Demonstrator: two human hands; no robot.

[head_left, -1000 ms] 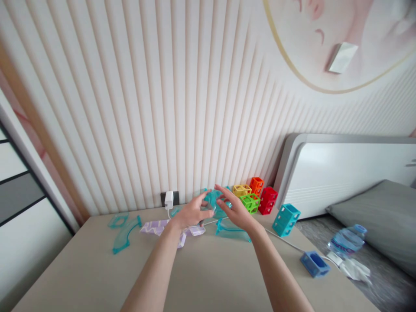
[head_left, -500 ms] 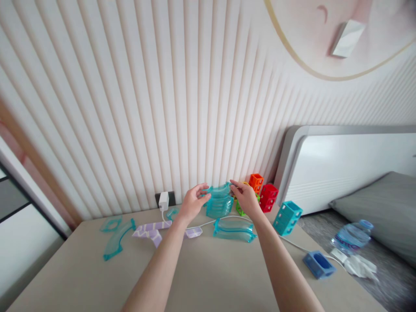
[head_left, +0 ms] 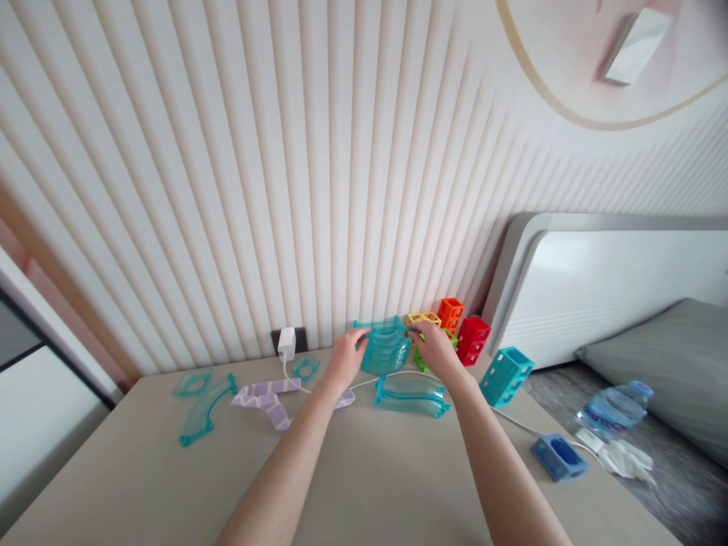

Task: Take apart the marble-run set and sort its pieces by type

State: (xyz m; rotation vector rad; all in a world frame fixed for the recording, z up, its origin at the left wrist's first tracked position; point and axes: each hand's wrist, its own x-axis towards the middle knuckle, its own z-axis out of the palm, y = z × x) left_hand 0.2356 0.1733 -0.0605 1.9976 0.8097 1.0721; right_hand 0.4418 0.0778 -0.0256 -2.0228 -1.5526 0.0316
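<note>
A stack of see-through teal track pieces [head_left: 385,355] stands against the wall at the back of the tabletop. My left hand [head_left: 346,358] is closed, thumb and fingertips pinching the left edge near the top of the stack. At the right edge, my right hand [head_left: 435,347] pinches the same upper track piece between thumb and fingers. In front of the stack lies another teal track piece [head_left: 412,396], flat on the table. A green block frame [head_left: 421,359] and a yellow block frame [head_left: 424,318] sit partly hidden behind my right hand.
To the left lie a curved teal piece [head_left: 208,409], a teal square frame [head_left: 192,383] and purple striped strips [head_left: 267,398]. A white charger [head_left: 287,344] trails a cable across the table [head_left: 353,485]. Red [head_left: 473,339], orange [head_left: 451,312], turquoise [head_left: 506,375] and blue [head_left: 559,457] blocks stand right.
Both hands have lowered the upper teal track piece slightly onto the stack, and my left fingers have closed in more. The view has shifted a little.
</note>
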